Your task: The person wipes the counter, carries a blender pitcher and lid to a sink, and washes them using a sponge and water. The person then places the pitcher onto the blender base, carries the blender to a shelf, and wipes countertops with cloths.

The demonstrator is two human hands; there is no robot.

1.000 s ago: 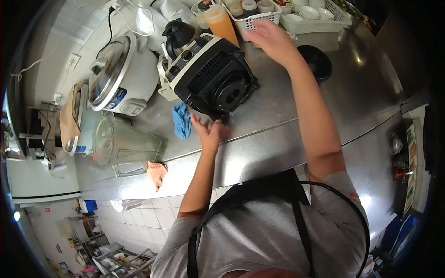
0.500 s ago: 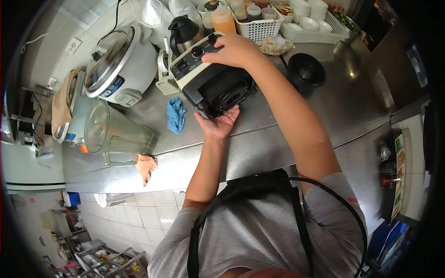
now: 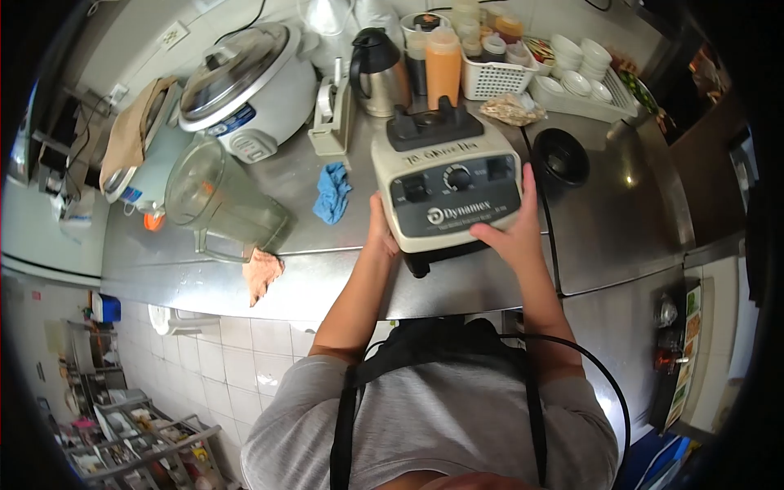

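Between my two hands is a cream blender base [image 3: 445,184] with a dark control panel facing me and its black jar seat on top. My left hand [image 3: 382,227] presses against its left side, fingers mostly hidden behind it. On the right side my right hand [image 3: 517,227] grips the base, thumb on the lower front edge. A blue cloth [image 3: 332,193] lies left of the base. Further left, the clear blender jar [image 3: 224,200] rests beside a pinkish cloth [image 3: 263,275]. A round black lid or bowl [image 3: 560,157] sits to the right.
A rice cooker [image 3: 249,94] stands at the back left. Along the back are a steel jug [image 3: 380,75], an orange bottle [image 3: 443,69], a white basket of bottles [image 3: 496,80] and a tray of small bowls [image 3: 584,96]. The steel counter's front edge [image 3: 327,302] is near my body.
The blender base has gone from tipped over, underside showing, to upright with its panel facing me. My right hand has moved from its top to its right side, my left to its left side.
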